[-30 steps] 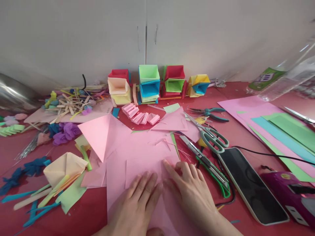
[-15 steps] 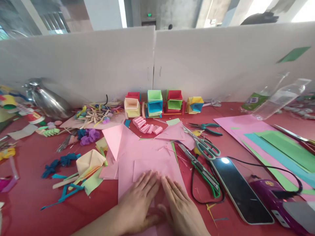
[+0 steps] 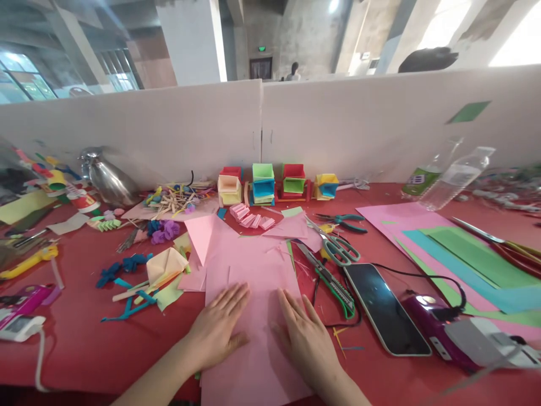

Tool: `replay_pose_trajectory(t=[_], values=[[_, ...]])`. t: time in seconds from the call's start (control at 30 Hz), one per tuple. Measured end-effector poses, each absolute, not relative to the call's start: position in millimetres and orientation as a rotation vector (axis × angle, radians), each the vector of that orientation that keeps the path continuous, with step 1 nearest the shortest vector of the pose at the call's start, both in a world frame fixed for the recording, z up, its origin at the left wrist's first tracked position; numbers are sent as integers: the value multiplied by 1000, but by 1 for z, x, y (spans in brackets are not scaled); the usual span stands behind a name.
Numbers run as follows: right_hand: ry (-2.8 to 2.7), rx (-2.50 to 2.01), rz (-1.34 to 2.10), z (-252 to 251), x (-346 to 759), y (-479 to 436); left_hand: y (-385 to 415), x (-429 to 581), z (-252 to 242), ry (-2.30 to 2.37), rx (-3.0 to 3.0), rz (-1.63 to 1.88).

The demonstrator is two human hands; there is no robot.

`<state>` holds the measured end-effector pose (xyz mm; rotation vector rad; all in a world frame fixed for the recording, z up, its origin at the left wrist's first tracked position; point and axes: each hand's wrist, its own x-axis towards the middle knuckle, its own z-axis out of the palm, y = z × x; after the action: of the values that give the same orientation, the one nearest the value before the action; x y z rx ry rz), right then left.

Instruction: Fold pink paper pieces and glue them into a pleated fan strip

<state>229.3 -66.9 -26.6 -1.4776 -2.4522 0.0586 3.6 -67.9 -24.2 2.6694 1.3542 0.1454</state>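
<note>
A long sheet of pink paper [image 3: 258,332] lies on the red tabletop in front of me, reaching down to the near edge. My left hand [image 3: 220,327] rests flat on its left side, fingers stretched forward and thumb apart. On the right side of the same paper lies my right hand [image 3: 304,338], its palm down and fingers extended. Neither hand grips anything. Just ahead are a folded pink paper triangle [image 3: 202,238] and a row of small folded pink strips [image 3: 250,217]. A green utility knife [image 3: 333,287] lies beyond the paper's right edge.
Grey-handled scissors [image 3: 341,251], pliers [image 3: 346,221] and a phone [image 3: 386,307] lie to the right, near a purple power strip [image 3: 435,321]. Coloured paper boxes [image 3: 262,186] stand by the white partition [image 3: 169,129]. Paper scraps and a steel jug [image 3: 110,179] are on the left.
My hands, close together on the pink paper before, have moved apart to either side. The smaller rectangular outline near my fingertips no longer shows clearly. My view has tilted upward.
</note>
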Motion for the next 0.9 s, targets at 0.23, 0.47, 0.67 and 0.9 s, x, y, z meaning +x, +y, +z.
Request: replay_pose_trajectory(t=[0.23,0.47,0.67,0.9], values=[[-2466,-1491,131,-23,234,-65,-93,-7,-42,1652,2680,274],[-2493,-1423,175,3,189,-61,-94,-4,-42,1680,2664,382],[-2478,-1500,302,-7,198,-62,-94,-4,-43,1680,2721,399],[-2456,-1631,226,10,240,-53,-92,-4,-39,1664,2614,318]])
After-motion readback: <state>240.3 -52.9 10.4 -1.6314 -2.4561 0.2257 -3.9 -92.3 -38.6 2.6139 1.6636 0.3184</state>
